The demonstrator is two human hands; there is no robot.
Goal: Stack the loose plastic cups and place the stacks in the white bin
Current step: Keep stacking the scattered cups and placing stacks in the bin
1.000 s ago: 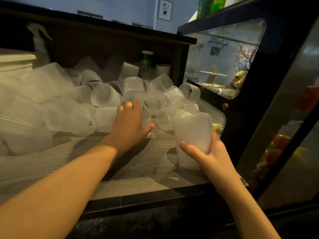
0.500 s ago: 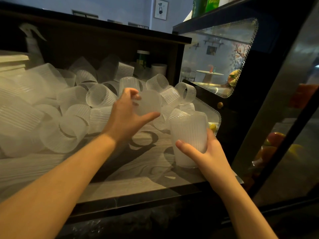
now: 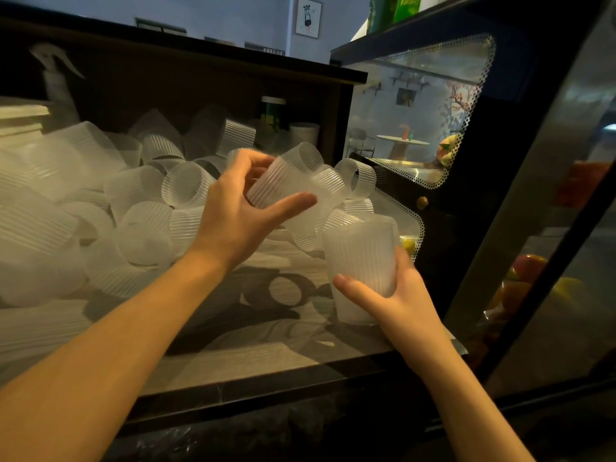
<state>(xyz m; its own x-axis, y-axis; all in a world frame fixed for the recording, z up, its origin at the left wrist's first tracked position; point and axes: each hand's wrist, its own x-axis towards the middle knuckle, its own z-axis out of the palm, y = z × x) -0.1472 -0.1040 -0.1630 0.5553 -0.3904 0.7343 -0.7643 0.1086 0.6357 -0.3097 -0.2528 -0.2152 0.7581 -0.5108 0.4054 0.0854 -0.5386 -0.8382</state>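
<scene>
Left hand (image 3: 233, 215): we grip one ribbed cup (image 3: 280, 185) above the pile of loose cups (image 3: 133, 208).
Right hand (image 3: 396, 291): we hold the upright stack (image 3: 361, 258), its base on the shelf (image 3: 266, 355).

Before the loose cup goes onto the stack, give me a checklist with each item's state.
1. Left hand holds the loose cup: ok.
2. Right hand holds the stack: ok.
3. Stack upright, mouth up: ok.
4. Cup lined up over the stack: not ok; it is up and to the left, tilted.
5. Cup's base leading: cannot tell.
6. White bin in view: not ok.
</scene>
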